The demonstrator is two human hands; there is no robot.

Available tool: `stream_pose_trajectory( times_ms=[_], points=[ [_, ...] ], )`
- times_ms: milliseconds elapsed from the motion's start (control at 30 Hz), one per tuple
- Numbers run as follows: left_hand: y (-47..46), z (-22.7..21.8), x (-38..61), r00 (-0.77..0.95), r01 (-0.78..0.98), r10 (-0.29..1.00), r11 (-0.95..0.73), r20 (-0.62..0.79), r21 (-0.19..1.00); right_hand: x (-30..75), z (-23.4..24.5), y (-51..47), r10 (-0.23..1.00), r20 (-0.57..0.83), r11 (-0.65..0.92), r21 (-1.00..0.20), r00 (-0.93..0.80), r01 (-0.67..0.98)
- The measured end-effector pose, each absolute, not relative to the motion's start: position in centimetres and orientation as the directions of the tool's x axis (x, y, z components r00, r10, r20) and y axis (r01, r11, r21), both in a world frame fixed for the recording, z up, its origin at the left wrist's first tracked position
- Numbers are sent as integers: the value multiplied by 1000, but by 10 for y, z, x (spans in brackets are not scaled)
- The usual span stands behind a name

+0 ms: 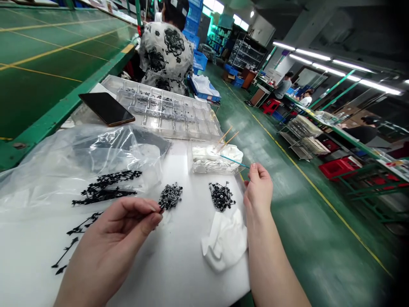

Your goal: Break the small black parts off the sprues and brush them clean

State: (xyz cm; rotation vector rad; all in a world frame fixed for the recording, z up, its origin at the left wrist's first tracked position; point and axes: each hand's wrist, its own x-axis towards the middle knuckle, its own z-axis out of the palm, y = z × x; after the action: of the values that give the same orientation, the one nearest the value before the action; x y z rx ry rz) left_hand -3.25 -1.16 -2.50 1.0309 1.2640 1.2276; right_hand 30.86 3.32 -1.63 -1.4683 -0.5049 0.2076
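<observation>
My right hand (259, 187) is closed around one end of a thin blue stick (235, 160). The stick's other end reaches the white, creamy-looking stuff (207, 158) in a clear box (191, 160). Between thumb and forefinger my left hand (118, 238) pinches a small black part (161, 209), mostly hidden by the fingertips. Just beyond it lies a pile of small black ring-shaped pieces (171, 195). A second pile of black pieces with short stems (221, 196) sits nearer my right hand. Left of my left hand are long black branched strips (108, 183).
A crumpled white cloth (226, 241) lies by my right forearm. Two wooden sticks (228, 138) stand in the clear box. Behind are a plastic bag (79, 149), a phone (106, 108) and a compartmented clear tray (188, 123). A person (168, 51) in a patterned top sits ahead.
</observation>
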Motion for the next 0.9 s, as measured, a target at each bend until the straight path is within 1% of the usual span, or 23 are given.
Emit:
stream_pose_trajectory(
  times_ms=[67, 100, 133, 167, 200, 233, 267, 300, 333, 433, 533, 600, 633, 667, 700, 733, 800, 833, 867, 900],
  points=[
    [-11, -22, -34, -20, -70, 994, 107, -109, 992, 295, -11, 25, 384, 344, 102, -938, 857, 331],
    [-11, -21, -34, 3, -63, 995, 101, -101, 993, 284, -8, 20, 409, 435, 111, -896, 802, 430],
    [-11, -20, -34, 10, -56, 996, 89, -88, 994, 270, -6, 15, 484, 531, 137, -831, 696, 540],
    [-11, -19, -34, 21, -51, 997, 79, -78, 996, 255, -4, 9, 606, 595, 185, -750, 527, 635],
    [-11, -18, -33, 31, -51, 997, 68, -67, 996, 239, -4, 4, 742, 600, 256, -667, 301, 699],
    [-11, -17, -32, 38, -55, 998, 56, -54, 997, 224, -4, 0, 834, 546, 320, -598, 81, 734],
    [-11, -16, -32, 47, -59, 998, 49, -46, 997, 210, -6, -2, 879, 473, 353, -550, -66, 757],
    [-10, -15, -31, 54, -62, 998, 43, -40, 997, 199, -8, -4, 903, 397, 364, -508, -162, 781],
    [-10, -15, -31, 61, -63, 997, 41, -37, 997, 190, -11, -4, 920, 336, 348, -470, -200, 811],
    [-9, -13, -30, 94, -63, 995, 42, -36, 997, 179, -20, -1, 962, 203, 252, -385, -185, 888],
    [-9, -10, -29, 133, -53, 991, 33, -26, 998, 179, -25, 4, 976, 127, 209, -362, -174, 908],
    [-9, -9, -29, 151, -47, 988, 22, -14, 999, 181, -25, 6, 976, 130, 213, -385, -176, 898],
    [-9, -9, -29, 156, -41, 988, 20, -13, 999, 181, -24, 7, 974, 145, 219, -418, -173, 882],
    [-9, -9, -29, 159, -32, 987, 15, -10, 999, 182, -23, 7, 973, 164, 222, -471, -163, 853],
    [-10, -9, -29, 162, -17, 987, 9, -6, 1000, 183, -22, 6, 973, 179, 221, -552, -144, 804],
    [-10, -9, -29, 166, 3, 986, -1, 0, 1000, 185, -19, 5, 975, 189, 215, -655, -119, 724],
    [-12, -9, -29, 182, 48, 983, -36, 27, 998, 186, -14, 1, 981, 185, 190, -865, -58, 463],
    [-12, -9, -28, 197, 70, 979, -59, 45, 996, 187, -11, -2, 985, 171, 174, -935, -35, 308],
    [-12, -9, -28, 211, 89, 975, -86, 66, 992, 187, -8, -4, 987, 161, 163, -973, -25, 165],
    [-12, -9, -27, 225, 108, 971, -112, 86, 988, 187, -5, -7, 986, 163, 164, -985, -28, 54]
  ],
)
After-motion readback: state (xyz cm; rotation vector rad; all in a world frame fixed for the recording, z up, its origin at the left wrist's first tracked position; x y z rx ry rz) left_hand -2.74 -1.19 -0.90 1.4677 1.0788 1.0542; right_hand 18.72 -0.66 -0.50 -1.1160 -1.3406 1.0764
